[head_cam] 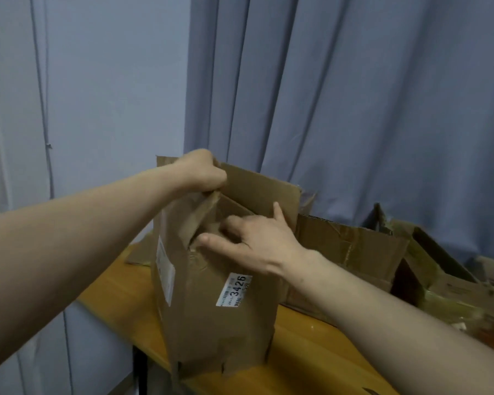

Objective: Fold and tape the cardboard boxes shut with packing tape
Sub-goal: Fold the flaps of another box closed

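Cardboard boxes [351,252] crowd a wooden table [305,363] before grey-blue curtains [354,95].

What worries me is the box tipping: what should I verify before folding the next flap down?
1. Box upright on the table: ok.
2. Left hand grips the left flap: ok.
3. Right hand at the opening, fingers spread, free to push: ok.
4. Rear flap folded down: not ok, it stands upright.
5. Packing tape within reach: cannot tell, none in view.
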`<state>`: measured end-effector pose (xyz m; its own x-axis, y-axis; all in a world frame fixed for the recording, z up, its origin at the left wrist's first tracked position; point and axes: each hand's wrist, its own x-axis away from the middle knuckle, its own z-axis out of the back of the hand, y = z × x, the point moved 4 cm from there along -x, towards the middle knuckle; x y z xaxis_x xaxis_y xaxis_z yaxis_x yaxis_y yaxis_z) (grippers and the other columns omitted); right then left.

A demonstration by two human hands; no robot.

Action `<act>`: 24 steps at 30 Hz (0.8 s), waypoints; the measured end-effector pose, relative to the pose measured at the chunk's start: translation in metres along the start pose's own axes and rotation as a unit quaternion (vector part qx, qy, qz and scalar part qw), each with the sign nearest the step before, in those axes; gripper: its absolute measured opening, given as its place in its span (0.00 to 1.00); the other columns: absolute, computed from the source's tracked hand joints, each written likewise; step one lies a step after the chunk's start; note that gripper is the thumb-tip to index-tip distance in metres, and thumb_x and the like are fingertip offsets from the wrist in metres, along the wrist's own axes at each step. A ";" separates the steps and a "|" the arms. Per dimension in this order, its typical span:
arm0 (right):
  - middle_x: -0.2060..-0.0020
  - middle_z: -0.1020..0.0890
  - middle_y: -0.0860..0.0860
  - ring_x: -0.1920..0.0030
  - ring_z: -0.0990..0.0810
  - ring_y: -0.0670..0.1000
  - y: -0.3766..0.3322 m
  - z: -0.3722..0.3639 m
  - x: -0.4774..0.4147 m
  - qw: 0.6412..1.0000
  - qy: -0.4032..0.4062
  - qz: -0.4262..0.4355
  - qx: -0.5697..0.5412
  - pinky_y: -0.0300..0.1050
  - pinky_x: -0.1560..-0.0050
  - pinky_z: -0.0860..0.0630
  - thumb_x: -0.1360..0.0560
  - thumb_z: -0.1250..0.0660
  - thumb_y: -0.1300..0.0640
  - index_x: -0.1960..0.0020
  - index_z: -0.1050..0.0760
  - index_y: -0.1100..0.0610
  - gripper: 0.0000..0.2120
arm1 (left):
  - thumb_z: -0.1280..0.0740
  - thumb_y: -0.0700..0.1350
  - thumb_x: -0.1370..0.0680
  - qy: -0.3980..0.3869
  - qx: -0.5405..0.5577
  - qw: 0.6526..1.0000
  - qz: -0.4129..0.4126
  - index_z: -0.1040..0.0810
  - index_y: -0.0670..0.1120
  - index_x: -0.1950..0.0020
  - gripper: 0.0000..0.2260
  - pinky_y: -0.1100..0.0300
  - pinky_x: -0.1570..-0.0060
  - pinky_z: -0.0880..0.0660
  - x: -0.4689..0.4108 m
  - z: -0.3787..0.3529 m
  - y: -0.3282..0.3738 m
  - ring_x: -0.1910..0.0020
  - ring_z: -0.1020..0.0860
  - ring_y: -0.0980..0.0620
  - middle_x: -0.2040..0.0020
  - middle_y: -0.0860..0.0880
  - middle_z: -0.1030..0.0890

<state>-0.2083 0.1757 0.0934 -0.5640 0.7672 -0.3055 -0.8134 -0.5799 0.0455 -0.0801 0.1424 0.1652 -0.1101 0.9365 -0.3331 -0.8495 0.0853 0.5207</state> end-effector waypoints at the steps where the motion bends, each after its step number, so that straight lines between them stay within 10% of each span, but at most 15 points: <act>1: 0.58 0.19 0.50 0.43 0.23 0.52 -0.004 -0.006 0.001 1.000 -0.018 -0.012 -0.011 0.67 0.29 0.63 0.33 0.64 0.23 0.50 0.23 0.52 0.43 | 0.36 0.47 0.26 0.005 -0.032 0.999 -0.005 0.22 0.43 0.55 0.08 0.52 0.42 0.32 0.000 0.004 -0.008 0.50 0.25 0.45 0.50 0.44 0.19; 5: 0.69 0.24 0.48 0.49 0.22 0.51 0.007 -0.016 -0.002 0.999 0.027 -0.021 -0.007 0.58 0.26 0.59 0.32 0.67 0.24 0.66 0.25 0.52 0.42 | 0.40 0.60 0.25 -0.080 0.053 0.993 -0.069 0.20 0.47 0.55 0.18 0.55 0.41 0.30 0.007 0.014 -0.026 0.47 0.25 0.49 0.48 0.47 0.21; 9: 0.59 0.19 0.49 0.49 0.23 0.51 0.022 -0.001 0.002 0.981 0.185 -0.011 -0.055 0.49 0.37 0.39 0.29 0.61 0.32 0.60 0.20 0.54 0.37 | 0.32 0.50 0.32 -0.182 -0.011 0.974 -0.135 0.23 0.52 0.43 0.17 0.55 0.36 0.31 0.010 0.022 -0.040 0.41 0.27 0.52 0.43 0.52 0.23; 15: 0.62 0.23 0.43 0.51 0.23 0.46 0.013 0.038 -0.012 0.954 0.202 -0.079 -0.208 0.59 0.31 0.44 0.33 0.43 0.27 0.63 0.25 0.50 0.27 | 0.24 0.47 0.31 0.016 -0.078 0.970 -0.230 0.20 0.46 0.47 0.15 0.58 0.51 0.28 0.001 0.021 -0.015 0.51 0.23 0.49 0.54 0.52 0.21; 19: 0.41 0.23 0.43 0.35 0.28 0.52 0.050 0.034 -0.006 0.945 0.136 -0.092 -0.283 0.64 0.31 0.40 0.35 0.28 0.45 0.58 0.21 0.38 0.07 | 0.24 0.56 0.34 0.091 -0.031 0.968 -0.230 0.19 0.51 0.55 0.13 0.61 0.57 0.27 0.012 0.012 -0.007 0.57 0.23 0.55 0.59 0.56 0.21; 24: 0.25 0.39 0.45 0.24 0.47 0.49 0.073 0.029 0.009 0.963 0.062 -0.103 -0.243 0.54 0.24 0.48 0.30 0.26 0.53 0.51 0.21 0.47 0.09 | 0.40 0.59 0.22 0.131 0.080 0.986 -0.059 0.18 0.44 0.59 0.21 0.54 0.56 0.24 0.003 0.013 -0.045 0.57 0.20 0.46 0.61 0.46 0.18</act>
<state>-0.2771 0.1480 0.1218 -0.3533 0.8582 -0.3723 -0.7264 -0.5024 -0.4689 -0.0357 0.1458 0.1512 -0.1627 0.7989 -0.5790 -0.7743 0.2604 0.5768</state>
